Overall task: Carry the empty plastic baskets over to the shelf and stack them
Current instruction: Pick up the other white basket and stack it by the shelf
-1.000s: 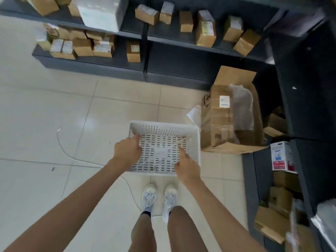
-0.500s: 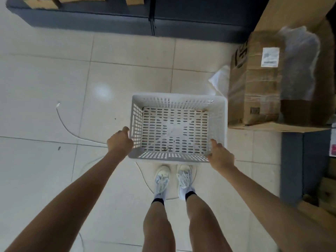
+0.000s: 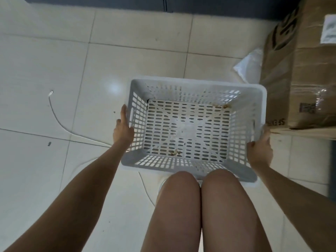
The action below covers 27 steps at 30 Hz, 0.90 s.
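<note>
1 white basket [image 3: 190, 124], 2 hands: left hand [image 3: 122, 131], right hand [image 3: 260, 151], 1 cardboard box [image 3: 305, 70], 1 cable [image 3: 60, 120]

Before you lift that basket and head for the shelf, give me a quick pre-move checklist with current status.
1. White slotted plastic basket empty: ok, only small brown specks on its floor.
2. Left hand grip on the short side wall: ok.
3. Right hand grip on the opposite side: ok.
4. Thin white cable on the tiled floor: not ok, it runs toward the feet.
5. Brown cardboard box close on the right: not ok, tight clearance.
6. Shelf space: cannot tell.
</note>
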### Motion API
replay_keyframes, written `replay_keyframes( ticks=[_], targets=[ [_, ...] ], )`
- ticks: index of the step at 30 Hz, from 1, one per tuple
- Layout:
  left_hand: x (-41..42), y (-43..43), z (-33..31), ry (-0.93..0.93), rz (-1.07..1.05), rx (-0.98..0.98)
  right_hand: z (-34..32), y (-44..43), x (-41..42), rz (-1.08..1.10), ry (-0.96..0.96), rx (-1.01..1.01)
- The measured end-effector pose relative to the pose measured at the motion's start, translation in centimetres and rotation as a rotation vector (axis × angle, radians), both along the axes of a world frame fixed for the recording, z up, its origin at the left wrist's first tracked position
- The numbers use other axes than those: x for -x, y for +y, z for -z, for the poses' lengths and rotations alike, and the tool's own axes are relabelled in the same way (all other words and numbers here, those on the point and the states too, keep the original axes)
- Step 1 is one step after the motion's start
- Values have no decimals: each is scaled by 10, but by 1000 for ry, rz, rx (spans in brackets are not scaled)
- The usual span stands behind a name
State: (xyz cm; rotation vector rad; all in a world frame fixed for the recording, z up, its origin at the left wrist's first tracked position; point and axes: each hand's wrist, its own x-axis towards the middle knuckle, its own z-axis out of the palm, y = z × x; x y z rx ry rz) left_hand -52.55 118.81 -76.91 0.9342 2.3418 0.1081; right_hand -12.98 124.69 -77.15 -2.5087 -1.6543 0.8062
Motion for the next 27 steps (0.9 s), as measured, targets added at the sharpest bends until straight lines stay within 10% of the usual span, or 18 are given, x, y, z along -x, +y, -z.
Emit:
replay_keyframes(
  ticks=[12,27],
  targets=[
    [-1,-1,-39,-56,-190,-216,-33,5,-19,-92,133,-68],
    [34,22,-314,-114,-169,-196,-321,-24,-21,175,191,19]
  ],
)
